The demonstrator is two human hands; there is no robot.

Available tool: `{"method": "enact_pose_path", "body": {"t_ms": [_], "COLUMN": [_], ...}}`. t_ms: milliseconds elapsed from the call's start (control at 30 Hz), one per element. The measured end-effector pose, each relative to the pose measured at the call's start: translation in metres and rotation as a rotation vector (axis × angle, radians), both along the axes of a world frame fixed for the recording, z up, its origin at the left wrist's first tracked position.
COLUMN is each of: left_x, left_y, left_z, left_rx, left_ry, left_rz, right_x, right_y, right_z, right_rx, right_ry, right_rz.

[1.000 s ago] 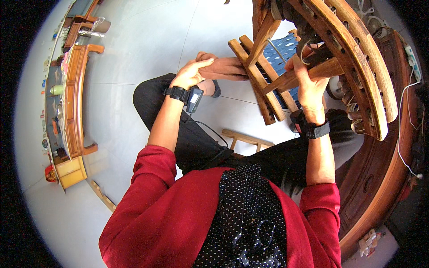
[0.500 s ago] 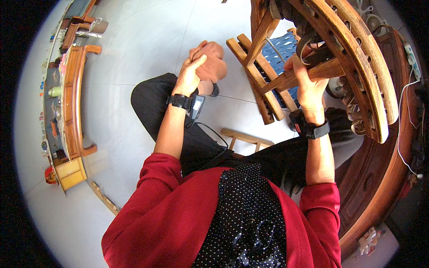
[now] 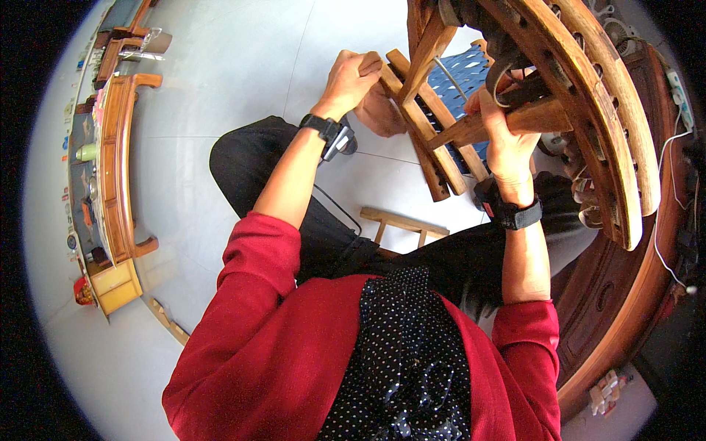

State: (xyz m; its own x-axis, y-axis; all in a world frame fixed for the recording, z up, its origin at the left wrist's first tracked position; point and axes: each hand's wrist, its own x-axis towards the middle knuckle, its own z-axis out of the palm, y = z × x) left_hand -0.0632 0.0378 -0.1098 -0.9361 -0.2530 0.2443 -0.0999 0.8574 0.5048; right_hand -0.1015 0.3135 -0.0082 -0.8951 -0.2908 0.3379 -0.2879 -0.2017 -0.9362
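Observation:
A wooden folding stool [image 3: 413, 125] with a blue woven seat [image 3: 462, 72] stands tilted in front of me at the right. My right hand [image 3: 507, 143] is wrapped round one of its wooden crossbars, thumb on the near side. At the stool's left end, my left hand [image 3: 350, 84] is closed on a brown cloth [image 3: 382, 114] and touches the tip of a wooden slat. Part of the cloth hangs below the fingers. Dark straps [image 3: 507, 62] and a thin metal rod [image 3: 448, 79] run between the stool's wooden parts.
Between my knees is a small wooden stool [image 3: 406, 222]. A dark carved wooden cabinet [image 3: 614, 294] runs along the right, with a white cable [image 3: 657, 246] hanging by it. At the far left stands a long wooden table [image 3: 121, 169] holding several items.
My left hand has moved right and slightly up with the cloth, from open air to the end of the stool's slat. My right hand has kept its grip on the crossbar.

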Motion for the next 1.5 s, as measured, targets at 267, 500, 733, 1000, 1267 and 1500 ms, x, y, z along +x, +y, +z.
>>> {"method": "enact_pose_path", "body": {"t_ms": [267, 500, 733, 1000, 1267, 1500], "left_x": [-0.018, -0.008, -0.009, -0.006, -0.011, -0.006], "left_y": [0.002, 0.013, 0.028, 0.014, 0.026, 0.026], "left_z": [-0.023, -0.012, -0.003, -0.019, 0.005, 0.014], "left_rx": [0.124, 0.132, -0.001, -0.006, 0.253, 0.013], "left_ry": [-0.049, -0.077, -0.061, -0.116, -0.234, -0.28], "left_rz": [0.101, 0.032, -0.212, -0.29, 0.06, -0.171], "right_x": [-0.004, -0.006, -0.004, -0.007, -0.004, -0.002], "right_y": [0.001, 0.003, 0.0, -0.004, -0.004, -0.004], "right_z": [-0.01, -0.018, -0.023, -0.021, -0.021, -0.018], "right_rx": [0.058, 0.001, 0.029, 0.042, 0.071, 0.133], "right_ry": [0.118, -0.012, 0.033, 0.152, 0.14, 0.21], "right_rz": [-0.037, -0.011, -0.04, -0.09, -0.092, -0.069]}}
